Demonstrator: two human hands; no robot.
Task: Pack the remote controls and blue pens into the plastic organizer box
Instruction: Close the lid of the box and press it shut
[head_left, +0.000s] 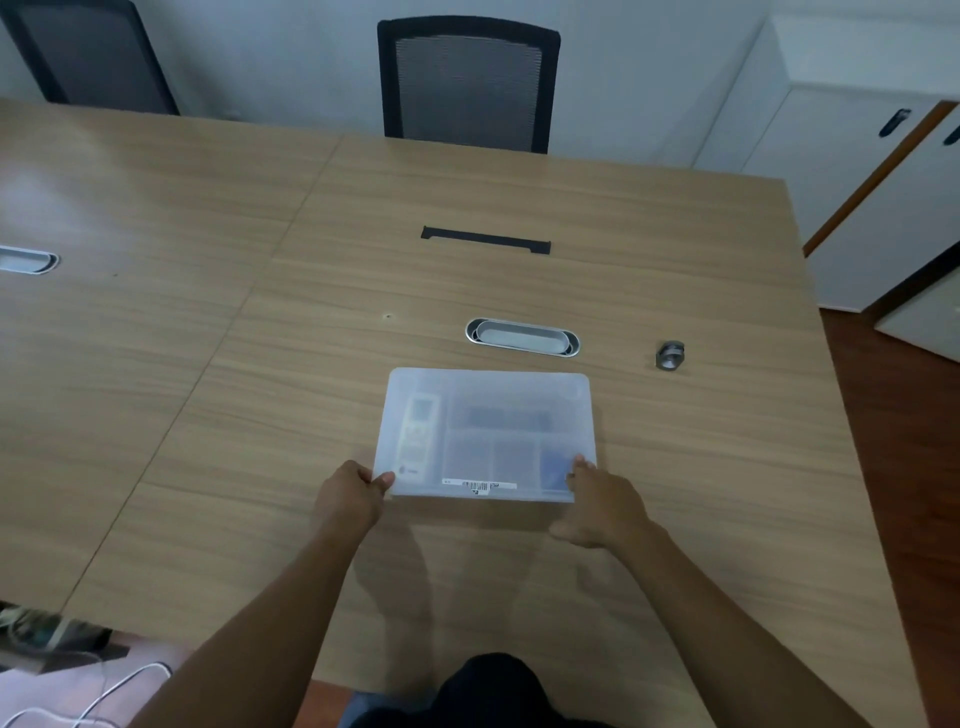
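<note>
Wood-grain table (208, 364) fills the room's middle, with a black mesh chair (467, 83) at its far edge, white cabinets (857, 156) off to the right, an oval metal cable port (522, 338) and a small grey metal piece (670, 356) just beyond the work. Front and centre sits the plastic organizer box (488, 436), lid shut, its long side running left to right, a white remote (420, 434) lying lengthwise front-to-back in the left compartment and something blue showing dimly at the near right. Left hand (353, 499) pinches the near-left corner, right hand (597, 504) grips the near-right corner, both closed on the box.

Head camera, wide-angle, looking forward-down over table (208, 364).
</note>
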